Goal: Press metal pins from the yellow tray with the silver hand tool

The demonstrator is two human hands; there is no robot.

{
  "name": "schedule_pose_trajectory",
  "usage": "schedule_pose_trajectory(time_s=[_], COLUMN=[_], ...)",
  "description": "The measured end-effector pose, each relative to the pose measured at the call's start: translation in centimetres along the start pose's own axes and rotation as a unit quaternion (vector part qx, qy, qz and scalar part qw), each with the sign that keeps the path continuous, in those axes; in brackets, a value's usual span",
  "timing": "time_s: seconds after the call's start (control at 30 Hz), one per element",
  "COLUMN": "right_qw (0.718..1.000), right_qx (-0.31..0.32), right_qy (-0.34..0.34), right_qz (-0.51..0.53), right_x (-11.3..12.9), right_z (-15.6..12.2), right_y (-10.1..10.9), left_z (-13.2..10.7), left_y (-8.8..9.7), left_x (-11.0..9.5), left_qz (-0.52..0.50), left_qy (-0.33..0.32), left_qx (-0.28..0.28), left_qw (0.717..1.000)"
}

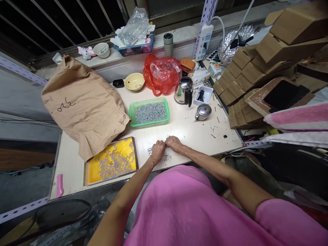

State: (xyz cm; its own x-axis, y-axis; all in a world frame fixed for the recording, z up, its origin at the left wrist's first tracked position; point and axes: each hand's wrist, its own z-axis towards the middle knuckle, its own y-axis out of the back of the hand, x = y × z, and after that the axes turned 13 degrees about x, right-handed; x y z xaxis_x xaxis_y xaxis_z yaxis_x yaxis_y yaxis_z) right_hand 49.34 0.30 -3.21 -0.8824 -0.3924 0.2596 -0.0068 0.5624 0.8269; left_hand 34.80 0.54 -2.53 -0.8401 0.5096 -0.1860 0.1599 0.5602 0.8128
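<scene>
My left hand (157, 151) and my right hand (174, 142) rest together on the white table (194, 131) near its front edge, fingertips touching. Both have their fingers curled; what they hold is too small to make out. A small heap of metal pins (167, 158) lies on the table just under the hands. To the left lies a yellow-lined tray (111, 162) strewn with several small metal pins. Beyond the hands stands a green plastic basket (149, 111) full of the same pins.
A big brown paper sack (82, 106) lies at the left. At the back are a red plastic bag (161, 74), a yellow bowl (134, 81), a steel kettle (183, 91) and its lid (203, 112). Stacked cardboard boxes (252, 68) line the right. A pink handle (59, 185) lies front left.
</scene>
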Motion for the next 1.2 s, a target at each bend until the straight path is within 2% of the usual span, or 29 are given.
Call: schedule_pose_trajectory(time_s=[0.1,0.2,0.3,0.4,0.53,0.63,0.73,0.77,0.83,0.9,0.97,1.0,1.07,1.13,1.2], right_qw=[1.000,1.000,1.000,1.000,0.999,0.999,0.997,0.998,0.995,0.979,0.960,0.953,0.944,0.939,0.937], right_qx=[-0.002,-0.016,-0.019,-0.014,-0.016,-0.018,-0.030,-0.035,-0.033,-0.018,-0.009,-0.009,-0.012,-0.020,-0.034], right_qy=[-0.006,-0.006,0.011,0.007,-0.030,-0.044,-0.052,-0.027,0.071,0.186,0.258,0.279,0.302,0.317,0.324], right_qz=[0.000,0.003,0.015,0.023,0.003,-0.015,-0.039,-0.049,-0.067,-0.083,-0.105,-0.115,-0.130,-0.134,-0.129], right_x=[-0.1,-0.3,-0.6,-1.0,-1.6,-2.0,-0.8,0.1,2.4,4.8,6.7,7.4,8.2,8.5,8.7], right_z=[-0.3,-1.1,-2.0,-2.0,-0.1,1.8,2.8,2.8,2.4,2.0,2.0,2.1,2.8,3.5,3.9], right_y=[0.3,0.7,0.8,0.5,0.8,2.2,3.5,3.7,3.5,2.7,1.8,1.3,0.5,-0.3,-1.0], left_z=[-0.2,-1.1,-2.5,-3.7,-5.0,-5.6,-5.9,-6.0,-6.5,-7.6,-9.5,-10.5,-12.7,-14.3,-14.9], left_y=[0.2,-0.2,-1.7,-3.7,-5.4,-5.8,-5.7,-5.6,-5.5,-5.4,-5.5,-5.6,-5.8,-5.7,-5.4], left_x=[0.0,-0.2,-0.6,-1.2,-1.7,-1.9,-1.8,-1.8,-1.6,-1.3,-0.5,0.2,2.1,4.8,7.7], left_qz=[0.001,-0.001,-0.014,-0.041,-0.079,-0.101,-0.120,-0.126,-0.141,-0.158,-0.170,-0.173,-0.174,-0.178,-0.182], left_qy=[0.006,0.008,-0.011,-0.050,-0.093,-0.111,-0.123,-0.127,-0.148,-0.186,-0.208,-0.204,-0.155,-0.058,0.068], left_qx=[0.002,-0.031,-0.079,-0.080,-0.049,-0.037,-0.042,-0.046,-0.058,-0.075,-0.099,-0.115,-0.159,-0.217,-0.263], left_qw=[1.000,0.999,0.997,0.995,0.991,0.988,0.984,0.983,0.977,0.967,0.958,0.957,0.959,0.958,0.945])
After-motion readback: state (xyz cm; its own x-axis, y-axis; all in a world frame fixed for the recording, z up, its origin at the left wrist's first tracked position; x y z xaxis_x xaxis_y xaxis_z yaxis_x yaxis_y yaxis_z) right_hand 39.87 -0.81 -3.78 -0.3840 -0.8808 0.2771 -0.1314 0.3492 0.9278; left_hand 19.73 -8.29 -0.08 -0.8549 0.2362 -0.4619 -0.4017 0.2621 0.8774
